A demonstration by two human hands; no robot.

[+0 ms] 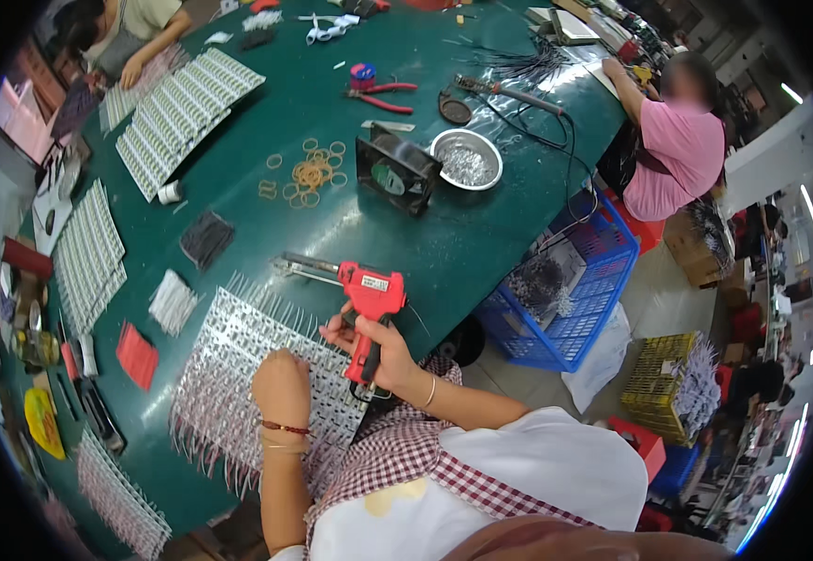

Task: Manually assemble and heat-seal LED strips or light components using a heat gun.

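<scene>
My right hand (383, 351) is wrapped round the handle of a red soldering gun (372, 290), whose metal tip points left over the table. Under both hands lies a metallic panel of small circuit boards (238, 327), with rows of thin wires sticking out along its edges. My left hand (281, 385) rests on the panel with its fingers curled in; whatever they hold is hidden beneath the hand. Left of the panel lie bundles of white wires (173, 302), red wires (137, 356) and black wires (207, 239).
A black fan (397, 173), a metal bowl (466, 160), rubber bands (313, 173) and red-handled pliers (383, 98) stand farther back on the green table (266, 224). More board panels (187, 117) lie left. A blue crate (565, 318) sits right. Two people work across the table.
</scene>
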